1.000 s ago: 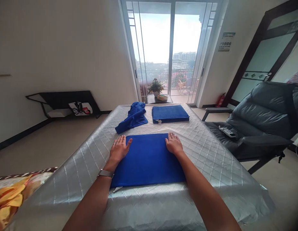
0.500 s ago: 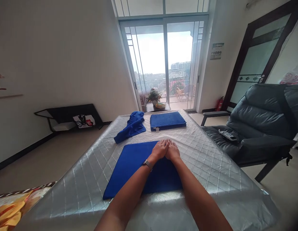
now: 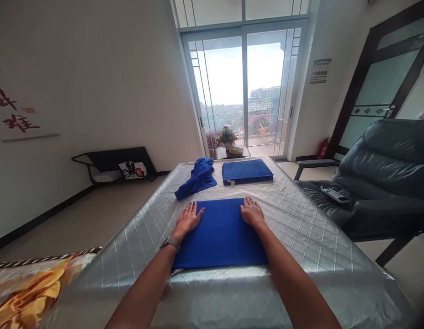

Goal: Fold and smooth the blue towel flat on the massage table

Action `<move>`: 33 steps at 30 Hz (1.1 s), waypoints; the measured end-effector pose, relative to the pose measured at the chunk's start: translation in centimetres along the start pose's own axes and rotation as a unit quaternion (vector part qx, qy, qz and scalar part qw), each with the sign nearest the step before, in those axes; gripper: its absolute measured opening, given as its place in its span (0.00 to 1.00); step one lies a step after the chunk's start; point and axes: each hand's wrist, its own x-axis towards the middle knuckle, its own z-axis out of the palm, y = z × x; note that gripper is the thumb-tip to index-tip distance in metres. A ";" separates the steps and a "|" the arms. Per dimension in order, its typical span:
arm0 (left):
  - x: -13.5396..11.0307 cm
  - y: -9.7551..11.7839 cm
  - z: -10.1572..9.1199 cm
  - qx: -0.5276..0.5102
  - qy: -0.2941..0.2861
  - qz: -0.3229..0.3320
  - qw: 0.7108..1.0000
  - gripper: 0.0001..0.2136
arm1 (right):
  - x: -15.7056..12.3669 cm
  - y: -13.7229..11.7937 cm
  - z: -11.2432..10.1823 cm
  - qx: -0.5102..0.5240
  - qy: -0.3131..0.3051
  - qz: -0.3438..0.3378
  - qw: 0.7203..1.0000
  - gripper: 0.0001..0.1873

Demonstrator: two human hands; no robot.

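Note:
A folded blue towel lies flat on the table with its silver quilted cover. My left hand rests flat on the towel's far left corner, fingers stretched out. My right hand presses flat on the far right corner, fingers also spread. I wear a watch on my left wrist. Further back sits a second neatly folded blue towel, and left of it a crumpled blue towel.
A dark leather recliner with a remote on its seat stands right of the table. A patterned yellow cushion lies at the lower left. Glass balcony doors and a potted plant are behind the table; a black shelf sits by the left wall.
My left hand moved from beside my right hand at the towel's right side back across to the left corner. The towel lies squarer than half a second ago.

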 end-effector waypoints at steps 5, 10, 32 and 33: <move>-0.7 -1.2 -0.2 -0.005 0.003 -0.024 1.000 0.39 | 0.2 0.0 0.1 -0.020 0.003 0.003 1.000 0.36; -0.9 -0.4 -0.2 -0.018 0.021 -0.034 0.999 0.38 | 0.0 -0.4 0.1 -0.039 0.025 0.010 0.999 0.36; -3.9 2.3 -3.0 -0.026 0.199 0.031 0.979 0.30 | -9.6 -0.9 0.7 -0.031 0.026 0.007 0.999 0.35; -4.3 3.4 -3.3 -0.033 0.187 0.054 0.980 0.29 | -9.5 -0.9 0.7 -0.029 0.027 0.006 0.999 0.35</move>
